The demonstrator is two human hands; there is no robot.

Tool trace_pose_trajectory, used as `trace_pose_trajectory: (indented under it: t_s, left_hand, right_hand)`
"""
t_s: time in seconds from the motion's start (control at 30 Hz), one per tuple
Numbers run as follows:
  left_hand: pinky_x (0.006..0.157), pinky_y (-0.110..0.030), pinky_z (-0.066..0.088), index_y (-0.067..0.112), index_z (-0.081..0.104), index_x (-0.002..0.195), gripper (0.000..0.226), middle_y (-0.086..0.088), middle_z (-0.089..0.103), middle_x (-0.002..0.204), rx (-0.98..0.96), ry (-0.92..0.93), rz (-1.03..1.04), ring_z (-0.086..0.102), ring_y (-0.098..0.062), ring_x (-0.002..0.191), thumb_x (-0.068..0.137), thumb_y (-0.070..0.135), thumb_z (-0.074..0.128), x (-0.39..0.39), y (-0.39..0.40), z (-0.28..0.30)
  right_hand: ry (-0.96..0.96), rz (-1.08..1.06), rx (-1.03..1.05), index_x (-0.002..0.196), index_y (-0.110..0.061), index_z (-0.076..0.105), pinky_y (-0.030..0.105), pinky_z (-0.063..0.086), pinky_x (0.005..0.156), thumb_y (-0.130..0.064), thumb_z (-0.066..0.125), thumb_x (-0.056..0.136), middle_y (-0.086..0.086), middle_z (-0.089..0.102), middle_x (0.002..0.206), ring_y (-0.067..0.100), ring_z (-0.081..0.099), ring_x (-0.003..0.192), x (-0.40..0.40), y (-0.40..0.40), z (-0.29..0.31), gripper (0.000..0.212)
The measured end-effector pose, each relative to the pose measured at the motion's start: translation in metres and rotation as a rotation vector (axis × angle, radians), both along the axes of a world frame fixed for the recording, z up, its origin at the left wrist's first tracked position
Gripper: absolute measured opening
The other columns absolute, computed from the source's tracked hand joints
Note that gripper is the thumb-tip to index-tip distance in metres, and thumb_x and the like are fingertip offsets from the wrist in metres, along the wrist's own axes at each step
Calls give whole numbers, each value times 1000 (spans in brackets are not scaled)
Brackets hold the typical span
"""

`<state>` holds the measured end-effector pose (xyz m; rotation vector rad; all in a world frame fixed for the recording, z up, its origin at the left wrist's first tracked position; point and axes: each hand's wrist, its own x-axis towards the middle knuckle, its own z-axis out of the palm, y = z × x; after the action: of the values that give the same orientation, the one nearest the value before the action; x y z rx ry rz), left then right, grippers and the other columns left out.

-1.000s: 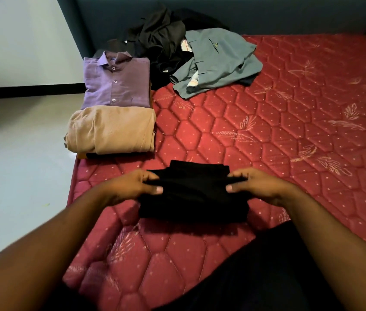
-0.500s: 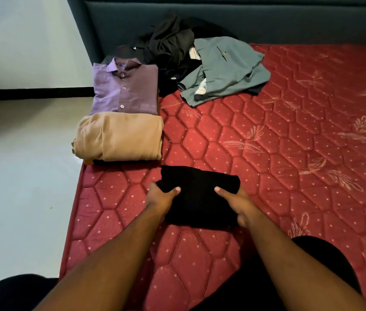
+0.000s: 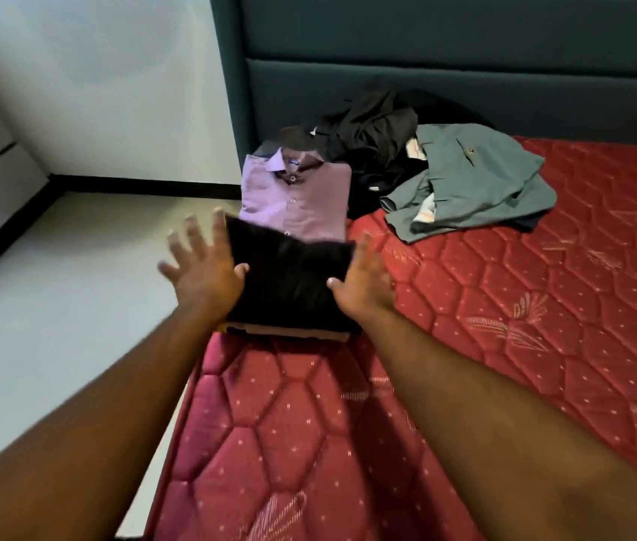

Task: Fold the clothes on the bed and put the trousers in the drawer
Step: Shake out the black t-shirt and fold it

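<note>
Folded black garment placed on the tan stack, hands releasing

The folded black garment [image 3: 289, 283] lies on the folded tan garment [image 3: 289, 333], just in front of the purple shirt [image 3: 295, 197] at the left edge of the mattress [image 3: 504, 306]. The left hand [image 3: 199, 267] is spread open with straight fingers, its thumb against the bundle's left side; the right hand [image 3: 361, 283] lies flat along the right side, thumb touching the top, gripping nothing. Judged light, soft and limp (layers likely to slide apart); support both short sides or slide palms beneath. Half a second earlier both hands pinched the bundle nearer the person, in front of the tan garment; it now sits on top. Beyond the purple shirt, the unfolded dark clothes [image 3: 371, 130] and grey-green garment [image 3: 473, 181] remain unchanged.
</note>
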<state>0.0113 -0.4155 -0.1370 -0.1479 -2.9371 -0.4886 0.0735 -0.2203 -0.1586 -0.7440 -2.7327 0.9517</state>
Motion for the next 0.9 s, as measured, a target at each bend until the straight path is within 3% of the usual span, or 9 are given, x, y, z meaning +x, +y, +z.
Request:
trace_pose_trajectory:
  t_s: [0.03, 0.07, 0.17, 0.27, 0.4, 0.5, 0.6, 0.67, 0.9]
  left_hand:
    - [110, -62, 18, 30, 10, 155, 78, -7, 8, 163, -73, 24, -106, 8, -35, 148, 93, 40, 56, -5, 7, -8]
    - [111, -65, 12, 32, 10, 155, 71, 0, 4, 164, -76, -4, -228, 1, -30, 150, 96, 40, 49, -8, 15, -18]
    - [114, -65, -1, 44, 9, 153, 57, 13, -4, 164, -66, -274, -311, -8, -18, 151, 100, 56, 25, -18, 25, -66]
    - [113, -61, -10, 55, -2, 149, 56, 22, -15, 160, -60, -288, -270, -19, -12, 148, 96, 64, 16, -18, 18, -94]
    - [111, -65, -11, 58, -8, 146, 57, 23, -22, 158, -89, -350, -282, -24, -12, 146, 94, 68, 14, -20, 21, -93]
    - [108, -70, -11, 55, -8, 148, 59, 18, -20, 160, -174, -410, -273, -24, -18, 147, 95, 68, 14, -19, 27, -75]
    - [106, -73, -10, 44, -1, 153, 61, 8, -12, 163, -286, -253, -290, -20, -29, 148, 99, 59, 22, -18, 49, -41]
    - [106, -72, -11, 40, 0, 154, 63, 4, -10, 164, -274, -152, -355, -17, -30, 149, 99, 55, 27, -17, 72, -20]
    - [115, -63, 0, 32, 6, 155, 73, -3, 1, 164, -163, -123, -418, -5, -27, 151, 96, 45, 45, -62, 175, 9]
  right_hand:
    - [-45, 128, 246, 154, -29, 6, 52, 30, 111, -48, 58, 89, 9, 21, 157, 34, 27, 141, -9, -7, -8, 85]
    - [-80, 294, 339, 153, -35, 5, 57, 21, 114, -53, 48, 93, 3, 12, 161, 33, 16, 145, -16, -14, -15, 76]
    - [-281, 491, 234, 150, -50, 7, 64, 0, 114, -60, 29, 97, -12, -5, 162, 25, -9, 149, -34, -24, -38, 58]
    - [-287, 462, 183, 145, -59, 1, 64, -2, 113, -67, 27, 94, -21, -11, 160, 17, -16, 148, -30, -13, -61, 58]
    - [-311, 477, 131, 143, -61, -2, 64, 2, 113, -70, 28, 92, -24, -16, 158, 14, -20, 146, -27, -7, -62, 61]
    - [-395, 539, 162, 146, -57, -2, 67, 2, 112, -70, 30, 92, -19, -19, 158, 17, -19, 147, -24, 2, -46, 64]
    - [-389, 548, 259, 149, -50, 3, 66, 4, 111, -67, 34, 93, -9, -13, 162, 24, -13, 148, -21, 24, -17, 67]
    - [-324, 523, 315, 152, -41, 10, 61, 10, 114, -62, 39, 94, -4, -3, 163, 24, -4, 149, -18, 47, 4, 68]
    - [-198, 439, 464, 145, -25, 39, 48, 30, 113, -48, 59, 89, 7, 27, 155, 26, 23, 143, -50, 150, 19, 64]
